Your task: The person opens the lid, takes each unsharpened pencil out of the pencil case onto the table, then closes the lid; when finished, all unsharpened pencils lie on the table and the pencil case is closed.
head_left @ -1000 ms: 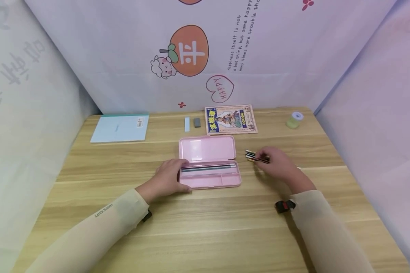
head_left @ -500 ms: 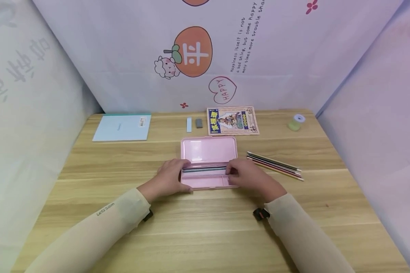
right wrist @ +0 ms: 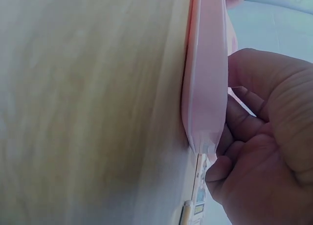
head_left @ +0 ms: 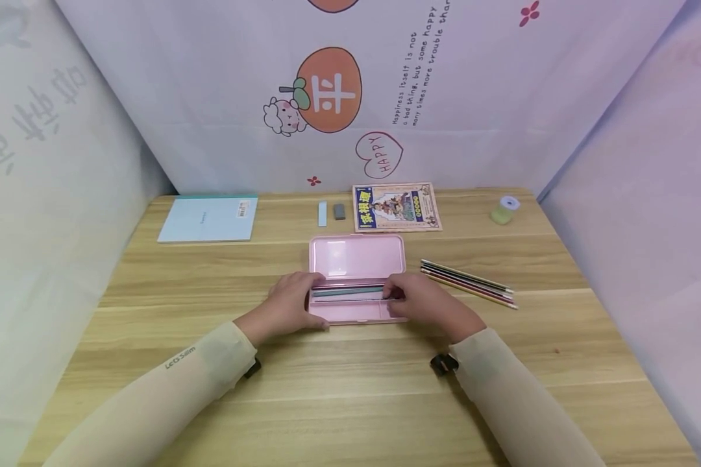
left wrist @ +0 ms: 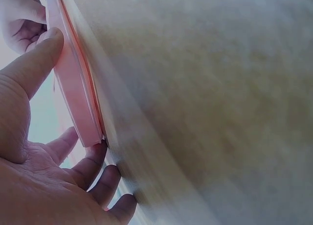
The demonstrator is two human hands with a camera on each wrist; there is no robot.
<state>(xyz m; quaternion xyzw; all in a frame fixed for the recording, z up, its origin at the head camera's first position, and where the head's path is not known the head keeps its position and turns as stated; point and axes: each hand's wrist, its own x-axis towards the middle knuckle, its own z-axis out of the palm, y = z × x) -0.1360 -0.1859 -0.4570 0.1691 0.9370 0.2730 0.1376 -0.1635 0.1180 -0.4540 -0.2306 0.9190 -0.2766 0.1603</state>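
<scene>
An open pink pencil case (head_left: 344,314) lies on the table, its lid (head_left: 359,256) folded back. My left hand (head_left: 286,303) grips its left end; in the left wrist view the thumb (left wrist: 51,41) presses the front wall and the fingers reach round the end. Inside the case's back compartment, a green pencil (head_left: 350,292) lies at a slight slant next to a dark one. My right hand (head_left: 417,297) reaches in over the right end and pinches the green pencil's right tip, which the fingers hide. In the right wrist view the right hand (right wrist: 266,132) bends over the case wall.
Several pencils (head_left: 470,284) lie side by side right of the case. Behind it are a comic-covered booklet (head_left: 397,207), a grey eraser (head_left: 339,211) and a pale blue strip (head_left: 322,214). A light blue notebook (head_left: 207,219) lies back left, a small greenish jar (head_left: 505,210) back right.
My right hand has left the loose pencils on the right and moved left into the case. The green pencil inside has shifted to a slant. My left hand stays on the case.
</scene>
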